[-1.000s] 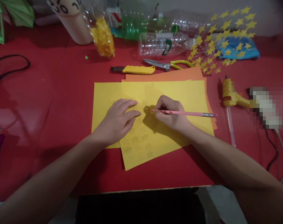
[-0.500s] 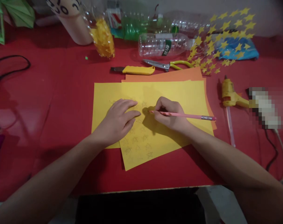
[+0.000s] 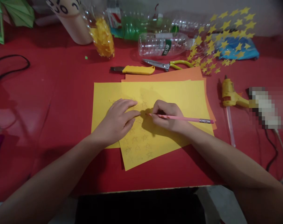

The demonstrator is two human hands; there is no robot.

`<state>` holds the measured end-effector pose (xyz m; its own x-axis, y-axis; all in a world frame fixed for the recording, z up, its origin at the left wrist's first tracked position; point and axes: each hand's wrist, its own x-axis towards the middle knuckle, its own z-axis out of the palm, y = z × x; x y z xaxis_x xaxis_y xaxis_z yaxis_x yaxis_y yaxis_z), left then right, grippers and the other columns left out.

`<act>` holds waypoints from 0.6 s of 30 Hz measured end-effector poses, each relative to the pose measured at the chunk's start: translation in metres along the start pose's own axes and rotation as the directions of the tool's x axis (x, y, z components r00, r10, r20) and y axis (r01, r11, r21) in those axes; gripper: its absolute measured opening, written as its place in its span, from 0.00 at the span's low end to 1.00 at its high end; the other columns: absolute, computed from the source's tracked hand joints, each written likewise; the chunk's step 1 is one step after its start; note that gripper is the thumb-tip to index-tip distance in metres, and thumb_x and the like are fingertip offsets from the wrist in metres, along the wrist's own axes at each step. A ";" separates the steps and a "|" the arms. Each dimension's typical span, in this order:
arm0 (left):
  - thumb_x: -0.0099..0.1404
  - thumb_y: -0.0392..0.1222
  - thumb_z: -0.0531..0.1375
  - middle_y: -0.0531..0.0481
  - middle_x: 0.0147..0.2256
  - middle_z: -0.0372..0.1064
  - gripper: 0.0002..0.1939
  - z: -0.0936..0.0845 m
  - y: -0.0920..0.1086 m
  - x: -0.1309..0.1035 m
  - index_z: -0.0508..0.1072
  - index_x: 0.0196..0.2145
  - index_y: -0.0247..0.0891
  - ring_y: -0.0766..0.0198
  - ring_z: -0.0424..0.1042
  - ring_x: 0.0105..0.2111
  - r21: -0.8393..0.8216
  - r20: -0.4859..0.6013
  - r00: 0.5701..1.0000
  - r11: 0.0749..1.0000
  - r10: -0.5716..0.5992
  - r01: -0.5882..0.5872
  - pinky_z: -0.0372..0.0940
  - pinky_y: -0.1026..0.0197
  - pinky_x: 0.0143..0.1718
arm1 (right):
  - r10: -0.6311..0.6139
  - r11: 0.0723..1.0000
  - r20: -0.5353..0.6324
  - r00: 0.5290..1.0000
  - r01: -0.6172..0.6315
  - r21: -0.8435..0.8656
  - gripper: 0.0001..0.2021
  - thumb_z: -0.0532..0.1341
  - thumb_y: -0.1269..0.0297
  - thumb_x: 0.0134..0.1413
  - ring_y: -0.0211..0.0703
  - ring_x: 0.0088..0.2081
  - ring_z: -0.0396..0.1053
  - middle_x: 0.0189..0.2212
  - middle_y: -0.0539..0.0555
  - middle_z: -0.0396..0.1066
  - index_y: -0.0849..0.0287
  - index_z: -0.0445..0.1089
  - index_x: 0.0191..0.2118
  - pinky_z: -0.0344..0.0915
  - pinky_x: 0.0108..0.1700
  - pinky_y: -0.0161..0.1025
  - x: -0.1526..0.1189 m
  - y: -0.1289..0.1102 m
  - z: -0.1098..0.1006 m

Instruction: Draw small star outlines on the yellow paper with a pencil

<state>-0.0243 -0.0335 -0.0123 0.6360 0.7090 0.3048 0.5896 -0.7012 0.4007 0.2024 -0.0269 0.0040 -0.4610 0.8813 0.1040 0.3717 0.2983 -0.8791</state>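
While the left hand (image 3: 119,123) lies on the yellow paper (image 3: 160,137) with its fingers a little spread, the right hand (image 3: 168,116) is closed around a pink pencil (image 3: 185,118). The two hands are apart, but near to each other. The pencil is slanted low, its tip is at the paper, and its eraser end points to the right. On the yellow paper are small drawn stars (image 3: 144,137), in rows, and the left hand covers some part of them.

The yellow paper lies near the front edge of the red table (image 3: 68,77), partly upon another yellow sheet (image 3: 101,93). Behind, orange paper (image 3: 164,76) comes out from under it. Just beyond the papers are a yellow cutter (image 3: 140,70) and scissors (image 3: 176,64) with yellow handles. A clear bottle (image 3: 155,46) lies on its side behind them. To the right of this bottle are many yellow paper stars (image 3: 226,25), beside and in front of a blue bag (image 3: 239,49). At the right side is a yellow glue gun (image 3: 228,90) with a glue stick (image 3: 230,124) in it.
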 end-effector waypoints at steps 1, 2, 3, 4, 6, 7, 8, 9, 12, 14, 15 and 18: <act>0.71 0.34 0.49 0.38 0.52 0.66 0.13 0.000 0.000 0.000 0.73 0.44 0.36 0.48 0.65 0.53 0.002 -0.002 1.000 1.000 0.000 0.000 0.63 0.42 0.54 | 0.006 1.000 0.004 1.000 -0.006 0.000 0.09 0.57 0.74 0.49 0.29 0.20 0.52 0.18 0.43 0.57 0.56 0.58 0.25 0.49 0.22 0.33 0.000 0.000 0.000; 0.71 0.34 0.50 0.38 0.52 0.66 0.13 0.000 0.000 0.000 0.73 0.44 0.36 0.48 0.65 0.53 0.003 -0.004 1.000 1.000 0.001 -0.001 0.63 0.42 0.54 | 0.012 1.000 0.006 1.000 -0.012 -0.002 0.08 0.57 0.74 0.50 0.29 0.21 0.52 0.18 0.43 0.57 0.56 0.58 0.25 0.49 0.23 0.33 0.000 -0.001 0.000; 0.71 0.34 0.50 0.37 0.52 0.66 0.13 0.000 0.000 0.000 0.73 0.44 0.36 0.48 0.65 0.53 0.003 -0.006 1.000 1.000 0.002 -0.002 0.63 0.42 0.54 | 0.016 1.000 0.009 1.000 -0.016 -0.004 0.08 0.58 0.74 0.50 0.29 0.21 0.52 0.18 0.43 0.57 0.56 0.58 0.25 0.48 0.23 0.33 0.000 -0.001 0.000; 0.71 0.34 0.50 0.37 0.52 0.66 0.13 0.001 0.000 0.000 0.74 0.44 0.35 0.48 0.65 0.53 0.003 -0.008 1.000 1.000 0.003 -0.003 0.63 0.42 0.54 | 0.022 1.000 0.014 1.000 -0.021 -0.005 0.08 0.58 0.74 0.50 0.30 0.21 0.52 0.18 0.43 0.57 0.56 0.58 0.25 0.48 0.23 0.33 0.000 -0.002 0.000; 0.71 0.34 0.50 0.37 0.52 0.66 0.13 0.001 0.000 0.000 0.74 0.44 0.35 0.48 0.65 0.53 0.005 -0.012 1.000 1.000 0.007 -0.007 0.63 0.42 0.54 | 0.030 1.000 0.023 0.999 -0.030 0.001 0.08 0.57 0.74 0.50 0.29 0.21 0.52 0.18 0.43 0.57 0.56 0.58 0.25 0.48 0.23 0.33 -0.001 -0.003 0.000; 0.71 0.34 0.50 0.37 0.52 0.66 0.13 0.001 0.000 0.000 0.74 0.44 0.34 0.48 0.65 0.53 0.006 -0.013 1.000 1.000 0.008 -0.008 0.63 0.42 0.54 | 0.031 0.999 0.027 0.999 -0.032 0.009 0.08 0.57 0.74 0.50 0.29 0.21 0.52 0.18 0.42 0.57 0.56 0.58 0.25 0.48 0.23 0.33 -0.001 -0.004 0.000; 0.71 0.34 0.50 0.37 0.52 0.66 0.13 0.001 0.000 0.000 0.74 0.44 0.34 0.48 0.65 0.53 0.008 -0.014 1.000 1.000 0.009 -0.009 0.63 0.42 0.54 | 0.030 0.999 0.032 0.999 -0.031 0.016 0.08 0.57 0.74 0.51 0.29 0.21 0.52 0.18 0.42 0.56 0.56 0.58 0.25 0.48 0.23 0.33 -0.001 -0.004 0.000; 0.71 0.34 0.50 0.37 0.52 0.66 0.13 0.001 0.000 0.000 0.74 0.44 0.34 0.48 0.65 0.53 0.010 -0.015 1.000 1.000 0.010 -0.009 0.63 0.42 0.54 | 0.028 0.999 0.034 0.999 -0.029 0.022 0.08 0.57 0.74 0.51 0.29 0.21 0.52 0.18 0.42 0.56 0.56 0.58 0.25 0.49 0.23 0.33 -0.001 -0.005 0.000; 0.71 0.34 0.49 0.37 0.52 0.66 0.14 0.001 0.000 0.000 0.74 0.44 0.34 0.48 0.65 0.52 0.016 -0.013 1.000 1.000 0.008 -0.008 0.63 0.42 0.54 | 0.028 0.999 0.037 0.999 -0.028 0.016 0.08 0.58 0.73 0.50 0.30 0.21 0.52 0.18 0.42 0.56 0.56 0.58 0.25 0.48 0.23 0.33 0.000 -0.004 0.000; 0.72 0.34 0.49 0.37 0.52 0.66 0.14 0.001 0.000 0.000 0.74 0.44 0.34 0.48 0.65 0.53 0.019 -0.003 1.000 1.000 0.004 -0.003 0.63 0.43 0.54 | 0.027 0.999 0.033 0.999 -0.027 0.019 0.08 0.58 0.73 0.50 0.30 0.20 0.52 0.18 0.42 0.57 0.56 0.59 0.25 0.48 0.23 0.33 0.000 -0.002 0.000; 0.72 0.35 0.49 0.37 0.52 0.66 0.14 0.001 0.000 0.000 0.74 0.44 0.35 0.48 0.65 0.53 0.023 0.004 1.000 1.000 -0.001 0.001 0.63 0.43 0.55 | 0.026 0.999 0.026 0.999 -0.027 0.030 0.08 0.59 0.73 0.51 0.30 0.20 0.53 0.18 0.42 0.57 0.56 0.59 0.25 0.49 0.22 0.33 0.001 0.000 0.000; 0.73 0.39 0.49 0.37 0.54 0.66 0.15 -0.001 0.000 -0.001 0.72 0.48 0.35 0.49 0.65 0.56 0.049 0.042 0.999 0.999 -0.022 0.020 0.59 0.41 0.59 | 0.047 0.992 -0.043 0.998 -0.042 0.122 0.08 0.60 0.69 0.53 0.31 0.21 0.57 0.19 0.45 0.63 0.56 0.61 0.26 0.52 0.22 0.33 0.003 0.003 -0.001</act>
<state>-0.0251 -0.0345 -0.0119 0.6432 0.7207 0.2588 0.6260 -0.6895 0.3643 0.2030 -0.0234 0.0015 -0.4081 0.9092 0.0821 0.2897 0.2143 -0.9328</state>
